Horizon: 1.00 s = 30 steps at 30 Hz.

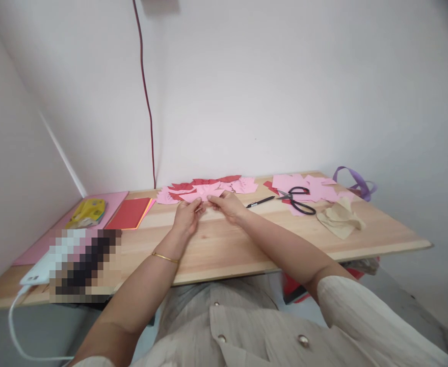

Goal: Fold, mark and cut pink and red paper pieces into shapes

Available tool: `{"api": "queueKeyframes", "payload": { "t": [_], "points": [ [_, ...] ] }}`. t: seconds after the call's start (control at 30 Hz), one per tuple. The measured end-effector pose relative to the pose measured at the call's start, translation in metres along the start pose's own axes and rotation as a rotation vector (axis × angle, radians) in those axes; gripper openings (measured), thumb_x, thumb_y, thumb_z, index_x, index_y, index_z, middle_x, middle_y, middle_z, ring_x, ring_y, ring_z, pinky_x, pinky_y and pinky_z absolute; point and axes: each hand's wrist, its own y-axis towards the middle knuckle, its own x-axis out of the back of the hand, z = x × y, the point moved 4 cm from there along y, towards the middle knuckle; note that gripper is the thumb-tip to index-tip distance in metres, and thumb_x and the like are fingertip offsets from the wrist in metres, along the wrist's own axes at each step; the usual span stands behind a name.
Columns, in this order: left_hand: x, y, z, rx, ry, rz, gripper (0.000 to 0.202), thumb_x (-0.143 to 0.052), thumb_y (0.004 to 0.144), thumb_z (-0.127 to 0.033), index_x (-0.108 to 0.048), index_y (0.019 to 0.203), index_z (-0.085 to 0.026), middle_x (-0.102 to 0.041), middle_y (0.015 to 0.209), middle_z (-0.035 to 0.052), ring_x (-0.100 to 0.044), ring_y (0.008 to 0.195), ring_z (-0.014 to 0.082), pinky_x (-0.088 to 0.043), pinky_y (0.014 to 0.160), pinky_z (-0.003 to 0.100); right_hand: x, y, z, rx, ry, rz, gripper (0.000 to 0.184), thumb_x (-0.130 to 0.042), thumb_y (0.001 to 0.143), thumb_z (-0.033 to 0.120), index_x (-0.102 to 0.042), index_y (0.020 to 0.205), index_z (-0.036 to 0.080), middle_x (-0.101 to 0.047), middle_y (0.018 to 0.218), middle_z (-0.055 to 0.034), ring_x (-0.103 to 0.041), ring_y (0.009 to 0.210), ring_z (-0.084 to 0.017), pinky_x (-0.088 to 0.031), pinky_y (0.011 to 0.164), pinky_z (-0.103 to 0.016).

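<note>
A piece of pink paper (204, 192) is held up a little over the wooden table, its near edge pinched between the thumbs and fingers of both hands. My left hand (188, 215) grips it on the left side, with a thin gold bracelet on that wrist. On the right, my right hand (228, 205) has its thumb and fingers closed on the same paper. Just behind the hands lies a row of cut pink and red paper pieces (246, 185) with jagged edges. To the right of my right hand rests a black pen (261, 202).
Black-handled scissors (303, 208) lie open near pink paper scraps (321, 189). Crumpled beige paper (340, 219) and a purple ribbon (357, 179) are at the right. At left are red paper sheets (130, 213), a yellow packet (88, 212) and a white device (40, 265) with a cable.
</note>
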Motion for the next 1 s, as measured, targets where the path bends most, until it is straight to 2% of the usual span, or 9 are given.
{"api": "queueKeyframes", "payload": {
  "t": [0.1, 0.27, 0.4, 0.53, 0.6, 0.7, 0.87, 1.0],
  "points": [
    [0.002, 0.002, 0.0, 0.047, -0.091, -0.003, 0.025, -0.079, 0.058, -0.019, -0.055, 0.065, -0.014, -0.054, 0.055, -0.0037, -0.052, 0.053, 0.0069, -0.046, 0.059, 0.023, 0.004, 0.002, 0.0, -0.006, -0.062, 0.037, 0.035, -0.08, 0.057, 0.036, -0.059, 0.077, 0.016, -0.063, 0.065, 0.001, -0.06, 0.062, -0.01, -0.043, 0.052, -0.02],
    [-0.001, 0.001, 0.004, 0.123, -0.13, 0.049, 0.022, -0.076, 0.059, -0.013, -0.055, 0.065, -0.013, -0.056, 0.057, -0.0019, -0.054, 0.055, 0.0074, -0.05, 0.063, 0.024, 0.006, 0.002, 0.0, -0.02, -0.106, 0.063, 0.034, -0.079, 0.06, 0.036, -0.06, 0.08, 0.016, -0.066, 0.07, -0.0015, -0.062, 0.067, -0.012, -0.044, 0.056, -0.02],
    [0.006, 0.005, 0.004, 0.036, -0.007, -0.007, 0.023, -0.078, 0.054, -0.016, -0.057, 0.064, -0.013, -0.057, 0.056, -0.0022, -0.053, 0.054, 0.0079, -0.049, 0.061, 0.024, 0.011, 0.0, 0.013, -0.044, -0.236, 0.093, 0.033, -0.078, 0.061, 0.038, -0.061, 0.08, 0.017, -0.066, 0.074, -0.0017, -0.061, 0.067, -0.012, -0.043, 0.058, -0.022],
    [0.009, 0.007, 0.002, -0.117, 0.303, -0.015, 0.019, -0.077, 0.056, -0.021, -0.063, 0.067, -0.013, -0.061, 0.059, 0.0, -0.053, 0.054, 0.0096, -0.045, 0.057, 0.023, 0.02, -0.002, 0.038, 0.094, -0.429, 0.045, 0.028, -0.067, 0.07, 0.044, -0.062, 0.076, 0.017, -0.062, 0.073, 0.0004, -0.055, 0.067, -0.011, -0.041, 0.061, -0.023],
    [0.007, 0.006, 0.002, -0.163, 0.407, 0.029, 0.017, -0.076, 0.058, -0.022, -0.065, 0.066, -0.012, -0.062, 0.059, 0.0009, -0.053, 0.055, 0.0102, -0.043, 0.056, 0.022, 0.018, -0.004, 0.042, 0.143, -0.523, 0.107, 0.027, -0.065, 0.071, 0.044, -0.061, 0.071, 0.017, -0.06, 0.07, 0.0011, -0.053, 0.066, -0.011, -0.04, 0.062, -0.024],
    [0.002, 0.002, 0.002, -0.19, 0.437, 0.077, 0.017, -0.077, 0.059, -0.023, -0.065, 0.064, -0.012, -0.062, 0.06, 0.0014, -0.053, 0.056, 0.0102, -0.041, 0.057, 0.022, 0.013, -0.006, 0.039, 0.179, -0.605, 0.214, 0.025, -0.063, 0.072, 0.041, -0.061, 0.069, 0.017, -0.057, 0.067, 0.0017, -0.05, 0.063, -0.01, -0.038, 0.061, -0.025],
    [-0.001, -0.001, 0.009, -0.035, 0.278, 0.136, 0.024, -0.08, 0.056, -0.026, -0.065, 0.069, -0.013, -0.06, 0.06, 0.0004, -0.052, 0.054, 0.01, -0.044, 0.059, 0.025, 0.011, -0.006, 0.035, 0.247, -0.746, 0.235, 0.025, -0.055, 0.077, 0.039, -0.056, 0.066, 0.016, -0.051, 0.063, 0.0025, -0.043, 0.059, -0.01, -0.035, 0.058, -0.025],
    [0.0, -0.002, 0.011, 0.031, 0.277, 0.124, 0.026, -0.08, 0.055, -0.028, -0.059, 0.06, -0.013, -0.059, 0.056, 0.0011, -0.052, 0.053, 0.0103, -0.044, 0.057, 0.025, 0.011, -0.005, 0.036, 0.3, -0.79, 0.249, 0.025, -0.052, 0.08, 0.038, -0.055, 0.069, 0.016, -0.049, 0.064, 0.0025, -0.043, 0.06, -0.01, -0.035, 0.058, -0.024]
  ]
}}
